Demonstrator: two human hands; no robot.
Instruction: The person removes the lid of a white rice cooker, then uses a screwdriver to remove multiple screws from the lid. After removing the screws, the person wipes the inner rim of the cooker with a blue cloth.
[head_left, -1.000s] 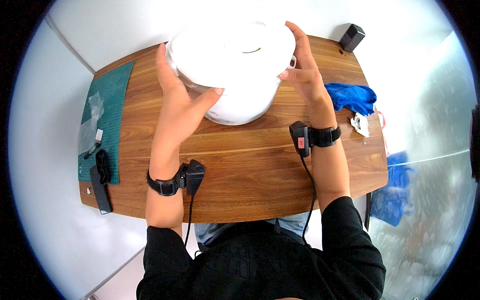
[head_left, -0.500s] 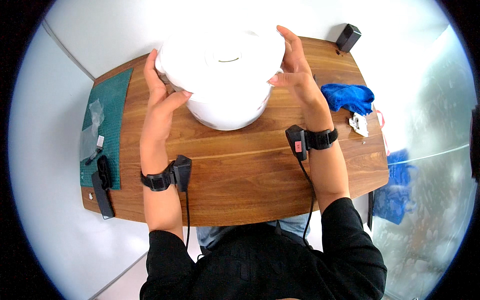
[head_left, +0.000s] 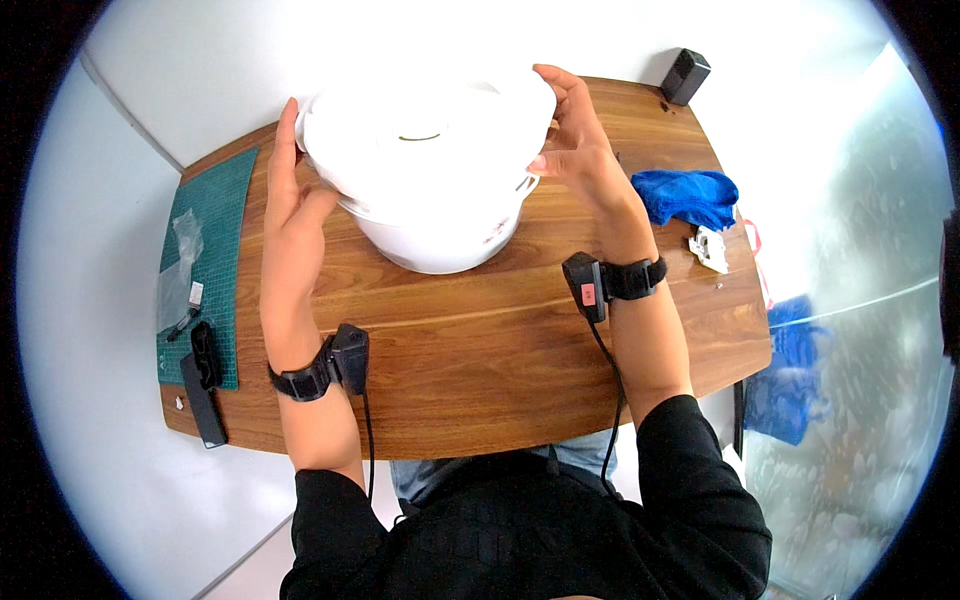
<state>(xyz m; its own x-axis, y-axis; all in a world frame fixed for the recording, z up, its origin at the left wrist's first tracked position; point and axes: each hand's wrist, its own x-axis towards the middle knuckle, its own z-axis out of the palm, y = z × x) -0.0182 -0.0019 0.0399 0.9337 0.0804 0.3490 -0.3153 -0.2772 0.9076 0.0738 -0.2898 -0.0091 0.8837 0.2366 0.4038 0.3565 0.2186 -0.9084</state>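
Observation:
A large white lidded pot [head_left: 435, 240] with a small printed pattern low on its right side stands at the far part of the wooden table. Its white lid [head_left: 420, 165] has a knob with a dark slit on top. My left hand [head_left: 295, 215] presses the pot's left side, fingers stretched up along it and thumb bent near the rim. On the opposite side, my right hand [head_left: 585, 140] curls round the rim, its thumb just above the right handle [head_left: 528, 184]. The far edge of the lid blends into the bright wall.
A green cutting mat [head_left: 215, 220] on the left carries a clear plastic bag [head_left: 187, 240] and a small cable. Near it lies a black oblong case [head_left: 205, 400]. On the right are a blue cloth [head_left: 690, 197], a white plastic piece [head_left: 709, 248] and a black box [head_left: 686, 76].
Pot and lid have shifted a little left and toward me, the lid's slit more than the base. Both hands moved left with them; my left thumb has drawn back from the pot's front.

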